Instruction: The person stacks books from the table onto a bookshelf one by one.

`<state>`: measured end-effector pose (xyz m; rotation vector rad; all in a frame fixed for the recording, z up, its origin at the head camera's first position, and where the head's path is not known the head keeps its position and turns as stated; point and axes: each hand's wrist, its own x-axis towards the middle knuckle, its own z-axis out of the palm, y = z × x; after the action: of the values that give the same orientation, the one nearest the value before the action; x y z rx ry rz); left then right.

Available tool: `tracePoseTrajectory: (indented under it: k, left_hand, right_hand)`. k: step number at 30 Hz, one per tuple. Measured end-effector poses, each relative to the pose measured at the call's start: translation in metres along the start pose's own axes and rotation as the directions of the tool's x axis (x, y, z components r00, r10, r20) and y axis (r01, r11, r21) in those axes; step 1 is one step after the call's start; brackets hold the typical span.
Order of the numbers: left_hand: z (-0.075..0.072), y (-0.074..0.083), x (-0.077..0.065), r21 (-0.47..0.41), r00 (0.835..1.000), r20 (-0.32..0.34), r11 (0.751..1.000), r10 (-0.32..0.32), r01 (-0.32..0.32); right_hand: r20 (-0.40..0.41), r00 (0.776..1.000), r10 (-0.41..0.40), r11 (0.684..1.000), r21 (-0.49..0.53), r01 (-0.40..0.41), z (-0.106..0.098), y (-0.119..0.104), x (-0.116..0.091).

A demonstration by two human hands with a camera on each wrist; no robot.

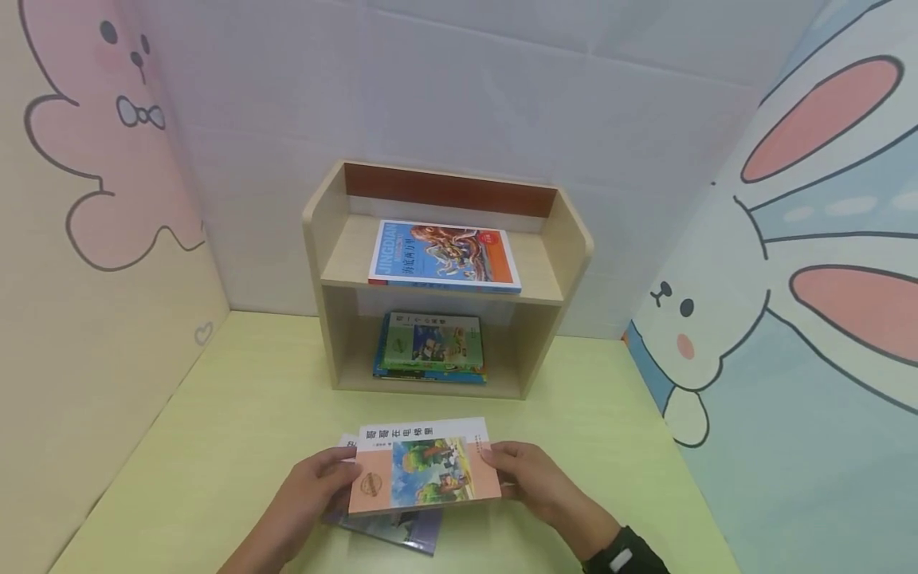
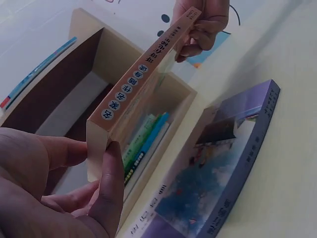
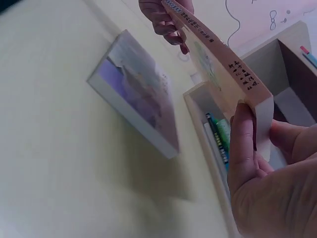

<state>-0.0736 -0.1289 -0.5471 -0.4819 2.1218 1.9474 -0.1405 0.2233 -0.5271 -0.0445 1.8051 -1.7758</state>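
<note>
A pink and white book (image 1: 430,465) with a picture on its cover is held above the table, its spine (image 2: 143,69) toward me. My left hand (image 1: 310,494) pinches its left end, and my right hand (image 1: 534,482) pinches its right end between thumb and fingers. Below it a purple book (image 1: 412,532) lies on the table, partly hidden in the head view; the left wrist view shows its cover (image 2: 208,163) with a blue picture. The held book is apart from the purple one.
A wooden two-tier shelf (image 1: 328,335) stands behind the hands. On its upper tier lies a blue and orange book (image 1: 445,253); the lower tier holds a stack of books with a green one (image 1: 433,341) on top. Walls with cartoon rabbits flank the yellow table (image 1: 237,414).
</note>
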Motion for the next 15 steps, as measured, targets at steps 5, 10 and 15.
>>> tracePoseTrajectory:
  k: [5,10,15]
  left_hand:
    - [-0.007,0.025,-0.002,0.015,0.998,0.027,0.999,0.05,-0.051]
    - [-0.018,0.053,-0.003,-0.03,0.983,0.119,0.99,0.139,-0.136]
    - [-0.028,0.084,-0.005,0.005,0.969,0.176,0.985,0.17,-0.174]
  right_hand:
    - [0.008,1.0,-0.024,0.999,-0.035,0.024,-0.001,-0.026,-0.002]
    - [0.014,0.999,-0.052,0.997,-0.053,0.053,-0.001,-0.049,-0.006]
    - [0.008,0.998,-0.064,0.996,-0.068,0.065,-0.003,-0.074,-0.012]
